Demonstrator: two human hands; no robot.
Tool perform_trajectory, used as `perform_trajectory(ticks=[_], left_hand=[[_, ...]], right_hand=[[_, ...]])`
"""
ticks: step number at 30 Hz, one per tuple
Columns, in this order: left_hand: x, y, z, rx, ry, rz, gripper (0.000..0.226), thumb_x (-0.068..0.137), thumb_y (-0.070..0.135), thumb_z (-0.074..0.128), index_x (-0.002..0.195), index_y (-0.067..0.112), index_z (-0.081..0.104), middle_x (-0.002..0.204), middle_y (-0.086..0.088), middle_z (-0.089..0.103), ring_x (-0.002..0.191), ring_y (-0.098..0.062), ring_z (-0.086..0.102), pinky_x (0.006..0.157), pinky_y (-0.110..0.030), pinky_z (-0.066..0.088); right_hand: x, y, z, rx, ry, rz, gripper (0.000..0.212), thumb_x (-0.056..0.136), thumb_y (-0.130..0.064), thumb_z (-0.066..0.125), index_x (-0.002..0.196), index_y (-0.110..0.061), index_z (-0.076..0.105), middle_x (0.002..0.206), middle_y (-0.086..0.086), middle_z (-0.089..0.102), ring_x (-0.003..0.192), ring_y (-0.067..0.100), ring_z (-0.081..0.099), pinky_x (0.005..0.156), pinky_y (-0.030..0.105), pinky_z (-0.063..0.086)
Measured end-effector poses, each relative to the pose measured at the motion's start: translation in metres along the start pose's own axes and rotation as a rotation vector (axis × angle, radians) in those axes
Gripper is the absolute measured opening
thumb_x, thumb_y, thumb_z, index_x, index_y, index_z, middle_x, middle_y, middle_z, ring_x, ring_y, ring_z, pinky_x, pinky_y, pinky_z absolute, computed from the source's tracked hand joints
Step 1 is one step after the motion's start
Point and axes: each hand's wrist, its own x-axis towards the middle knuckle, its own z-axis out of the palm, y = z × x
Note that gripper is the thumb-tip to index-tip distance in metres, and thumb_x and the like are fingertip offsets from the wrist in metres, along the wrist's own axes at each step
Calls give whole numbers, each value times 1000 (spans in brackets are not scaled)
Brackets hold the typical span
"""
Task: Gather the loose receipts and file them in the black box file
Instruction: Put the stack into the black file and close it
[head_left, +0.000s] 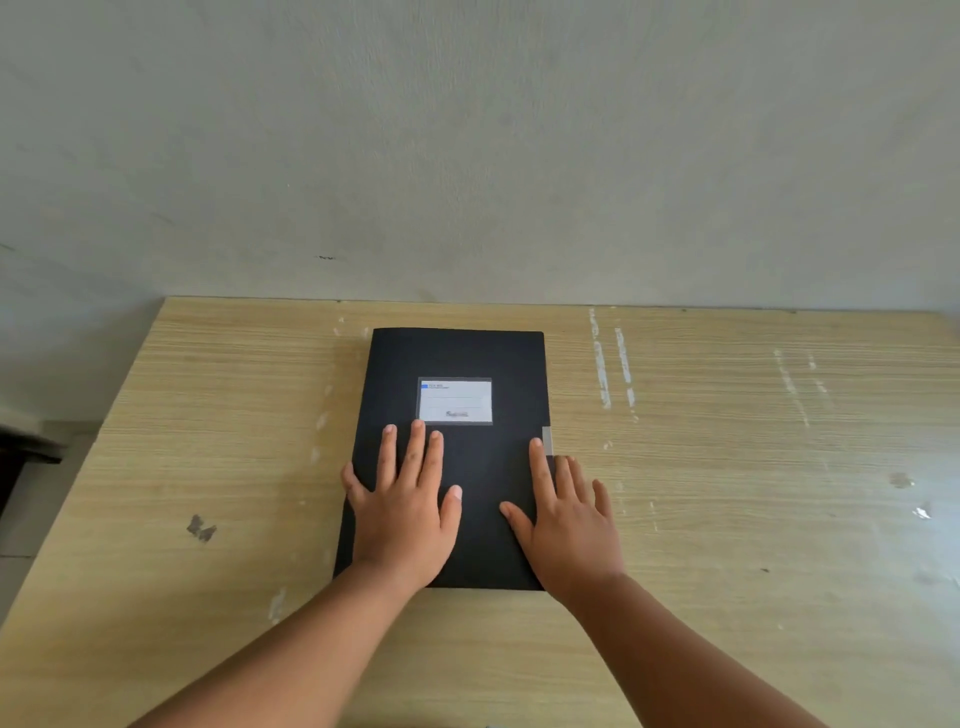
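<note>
Black rectangular box file (457, 358) closed, long axis away from body; left hand (402, 519) flat atop, splayed; right hand (569, 525) flat, splayed at right-edge clasp (547, 440).

We see a plain black box file (452, 358), matte, no pattern. On its lid sits a white label (455, 400) w/ a small blue patch at its top-left corner & faint grey lines. A pale grey tab (547, 440) shows at the file's right edge. Under the file, the table (208, 395) is light tan wood grain w/ white scuff streaks right of the file & a dark grey smudge to its left. Behind: a dull grey wall (467, 145).
</note>
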Motion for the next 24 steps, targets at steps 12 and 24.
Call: perform_trajectory(ticks=[12,24], left_hand=[[53,75,4,-18,-166,173,68,102,58,19,163,32,0,173,7,-10,157,-22,-21,119,-67,0],[66,84,-31,-96,-88,167,66,106,48,33,164,26,9,173,-4,-8,158,-31,-11,126,-54,7]], right_hand=[[40,106,-52,-35,-57,73,82,97,-73,11,162,-31,-17,171,1,23,159,24,14,126,53,18],[41,100,-73,198,83,174,73,102,-62,34,164,-26,17,169,1,27,153,24,33,126,53,2]])
